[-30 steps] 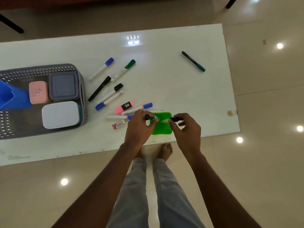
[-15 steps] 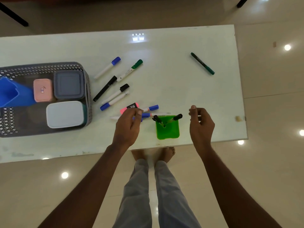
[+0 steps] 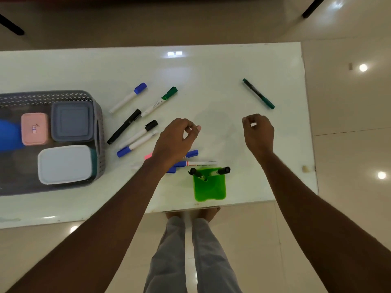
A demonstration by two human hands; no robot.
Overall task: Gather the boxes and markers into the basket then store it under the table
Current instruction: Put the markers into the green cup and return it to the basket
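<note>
A grey mesh basket (image 3: 96, 102) at the table's left holds a pink box (image 3: 34, 129), a grey box (image 3: 72, 121), a white box (image 3: 64, 163) and something blue. Several markers lie loose right of it, among them a black marker (image 3: 123, 126). A green marker (image 3: 258, 93) lies alone at the far right. A green holder (image 3: 209, 187) near the front edge has two black-capped markers standing in it. My left hand (image 3: 175, 140) hovers empty over the marker pile, fingers loosely curled. My right hand (image 3: 259, 132) is empty too, below the green marker.
The white table (image 3: 211, 66) ends at the right around the green marker's side, with glossy tiled floor (image 3: 349, 144) beyond. My legs and bare feet (image 3: 190, 214) stand at the front edge. Dark furniture legs show at the top corners.
Both hands let go of the two markers into the green holder, then moved away from it and forward over the table, the right hand toward the green marker.
</note>
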